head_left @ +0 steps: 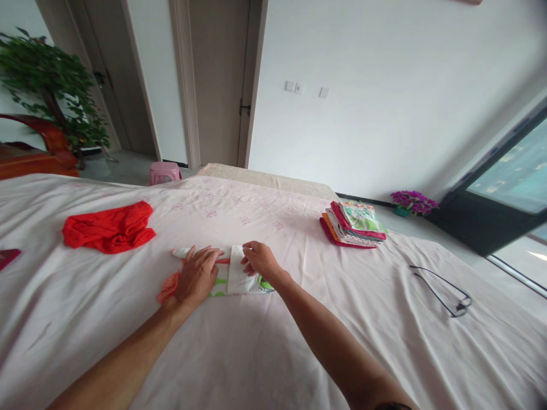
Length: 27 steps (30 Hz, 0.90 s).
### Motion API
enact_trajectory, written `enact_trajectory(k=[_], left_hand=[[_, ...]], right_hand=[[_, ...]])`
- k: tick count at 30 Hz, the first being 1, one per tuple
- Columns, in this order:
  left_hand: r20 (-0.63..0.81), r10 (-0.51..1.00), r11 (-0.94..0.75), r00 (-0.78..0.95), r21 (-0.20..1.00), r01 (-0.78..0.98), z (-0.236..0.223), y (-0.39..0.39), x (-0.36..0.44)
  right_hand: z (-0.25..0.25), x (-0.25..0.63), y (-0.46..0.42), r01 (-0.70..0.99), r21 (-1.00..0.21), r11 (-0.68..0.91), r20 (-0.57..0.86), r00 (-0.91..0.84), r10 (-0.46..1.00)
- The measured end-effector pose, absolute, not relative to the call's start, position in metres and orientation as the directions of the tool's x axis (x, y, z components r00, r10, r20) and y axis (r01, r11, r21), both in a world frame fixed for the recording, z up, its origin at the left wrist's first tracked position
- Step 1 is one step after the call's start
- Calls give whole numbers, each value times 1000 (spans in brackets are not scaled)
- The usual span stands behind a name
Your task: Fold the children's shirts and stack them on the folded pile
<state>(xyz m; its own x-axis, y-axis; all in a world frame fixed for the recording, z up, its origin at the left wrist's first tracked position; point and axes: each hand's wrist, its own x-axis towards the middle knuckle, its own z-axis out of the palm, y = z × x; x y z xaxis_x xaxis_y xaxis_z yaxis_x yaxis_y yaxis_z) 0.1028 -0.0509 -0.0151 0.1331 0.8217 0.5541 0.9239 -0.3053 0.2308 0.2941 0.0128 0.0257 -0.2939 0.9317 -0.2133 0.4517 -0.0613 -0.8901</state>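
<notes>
A partly folded white garment [236, 286] with green print and an orange-red strip lies in front of me on the bed. My left hand [196, 275] rests flat on its left part, fingers stretched out. Crumpled orange cloth [170, 286] pokes out beside that wrist. My right hand [261, 263] is at the garment's right part, its fingers curled against the white folded layer; the fingertips are partly hidden. Off to the left lies a crumpled red cloth [109, 228]. A stack of folded clothes [352, 225] sits to the right, apart from both hands.
Black-framed glasses [461, 304] lie on the pale, wrinkled bedsheet [342, 313] at right. A dark red object [8, 258] shows at the left edge. Beyond the bed are a pink stool [165, 172], a wooden chair [47, 148], a leafy plant [47, 80] and purple flowers [412, 202].
</notes>
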Motion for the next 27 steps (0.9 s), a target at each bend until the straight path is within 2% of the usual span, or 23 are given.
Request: enact_trajectory(k=[3, 6, 10, 13, 15, 18, 21, 23, 25, 27], left_hand=[[612, 776, -349, 151, 217, 912, -7, -54, 110], [631, 749, -403, 201, 194, 894, 4, -55, 133], [547, 785, -413, 292, 110, 904, -1, -50, 166], [466, 821, -402, 330, 61, 913, -22, -46, 174], [425, 846, -380, 321, 59, 923, -33, -45, 172], [401, 867, -353, 294, 79, 932, -38, -46, 169], [407, 874, -330, 267, 94, 939, -37, -48, 170], [413, 874, -321, 255, 98, 942, -37, -48, 171], [418, 874, -316, 247, 104, 943, -38, -48, 171], [423, 874, -310, 238, 110, 944, -39, -48, 171]], right_hand=[[23, 310, 9, 449, -887, 109, 23, -192, 981], [20, 321, 2, 440, -846, 303, 258, -160, 953], [11, 328, -2, 412, -819, 400, 348, -198, 916], [1, 339, 2, 530, -748, 400, 375, -159, 913], [-3, 351, 6, 616, -720, 319, 336, -93, 937], [-3, 369, 13, 672, -731, 115, 131, -28, 991], [5, 379, 19, 668, -744, -28, -126, -99, 987], [12, 378, 20, 684, -727, -57, -235, -170, 957], [17, 373, 20, 734, -678, -44, -271, -194, 943], [18, 366, 19, 782, -623, -20, -238, -166, 957]])
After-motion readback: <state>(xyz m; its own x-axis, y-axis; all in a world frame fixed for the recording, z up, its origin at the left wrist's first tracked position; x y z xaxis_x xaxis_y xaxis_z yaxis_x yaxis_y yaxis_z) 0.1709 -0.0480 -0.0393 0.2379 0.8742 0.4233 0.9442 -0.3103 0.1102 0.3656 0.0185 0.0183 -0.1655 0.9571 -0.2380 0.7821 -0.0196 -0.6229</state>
